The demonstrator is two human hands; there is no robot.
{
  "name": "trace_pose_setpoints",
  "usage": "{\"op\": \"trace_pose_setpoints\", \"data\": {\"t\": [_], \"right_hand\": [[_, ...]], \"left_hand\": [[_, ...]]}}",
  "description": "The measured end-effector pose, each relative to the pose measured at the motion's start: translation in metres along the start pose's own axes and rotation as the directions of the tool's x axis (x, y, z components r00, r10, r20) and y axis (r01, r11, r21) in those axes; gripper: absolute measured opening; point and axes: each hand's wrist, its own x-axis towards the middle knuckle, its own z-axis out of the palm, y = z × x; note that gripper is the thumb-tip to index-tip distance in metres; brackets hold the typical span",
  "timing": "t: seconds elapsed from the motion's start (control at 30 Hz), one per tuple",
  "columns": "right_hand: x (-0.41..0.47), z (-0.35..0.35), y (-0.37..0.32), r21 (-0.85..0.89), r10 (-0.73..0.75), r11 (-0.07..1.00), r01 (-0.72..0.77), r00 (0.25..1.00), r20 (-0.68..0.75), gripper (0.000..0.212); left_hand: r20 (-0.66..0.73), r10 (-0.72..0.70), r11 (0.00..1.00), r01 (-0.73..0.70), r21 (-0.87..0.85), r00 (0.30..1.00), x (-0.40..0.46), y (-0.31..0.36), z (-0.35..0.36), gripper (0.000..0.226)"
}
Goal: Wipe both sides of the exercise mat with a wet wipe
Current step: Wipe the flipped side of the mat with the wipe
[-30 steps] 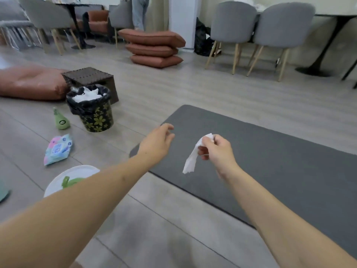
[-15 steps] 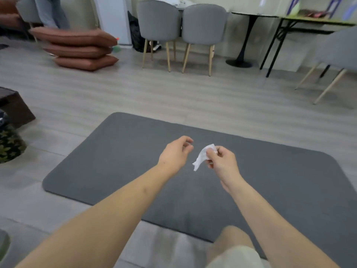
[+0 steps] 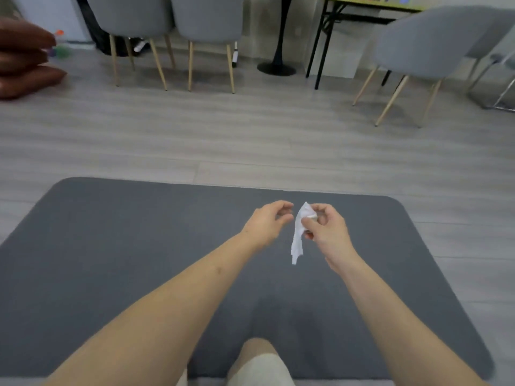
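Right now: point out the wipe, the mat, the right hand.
wipe (image 3: 297,238), head view, middle of the hanging strip
mat (image 3: 125,246), head view, bare left part
right hand (image 3: 327,232), head view, back of hand

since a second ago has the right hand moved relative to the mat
Yes. The right hand, pinching the wet wipe, went from the mat's left end toward its middle.

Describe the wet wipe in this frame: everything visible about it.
The wet wipe is a small white sheet, thin and limp, crumpled rather than spread. The right hand pinches its upper part between thumb and fingers; the rest hangs down in a narrow, twisted strip. It is held in the air above the grey exercise mat, not touching it. The left hand is close beside it, apparently not touching.
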Motion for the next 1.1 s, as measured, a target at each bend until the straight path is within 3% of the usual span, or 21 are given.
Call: {"op": "trace_pose_setpoints", "data": {"t": [0.23, 0.4, 0.57, 0.73, 0.93, 1.1], "right_hand": [[0.092, -0.022, -0.062, -0.045, 0.089, 0.995, -0.091, 0.995, -0.041, 0.028], [0.147, -0.042, -0.116, -0.025, 0.078, 0.996, -0.08, 0.994, -0.079, 0.03], [0.189, -0.064, -0.149, 0.043, 0.103, 0.995, -0.095, 0.963, -0.25, 0.034], [0.217, -0.085, -0.168, 0.177, 0.168, 0.979, -0.101, 0.892, -0.42, 0.033], [0.241, -0.1, -0.173, 0.188, 0.187, 0.976, -0.107, 0.853, -0.487, 0.026], [0.252, -0.119, -0.172, 0.209, 0.203, 0.971, -0.114, 0.856, -0.475, 0.025]], "left_hand": [[0.179, -0.12, 0.993, 0.122, -0.001, 0.977, 0.105, 0.038, -0.021, 0.036], [0.245, -0.072, 0.988, 0.103, -0.117, 0.967, 0.174, 0.085, -0.038, 0.035], [0.309, -0.041, 0.983, 0.093, -0.156, 0.95, 0.234, 0.126, -0.055, 0.016], [0.295, -0.025, 0.966, 0.099, -0.241, 0.955, 0.289, 0.15, -0.051, 0.023], [0.354, 0.002, 0.926, 0.132, -0.353, 0.935, 0.329, 0.178, -0.02, 0.014], [0.313, -0.005, 0.886, 0.15, -0.439, 0.95, 0.343, 0.197, 0.002, 0.01]]}}
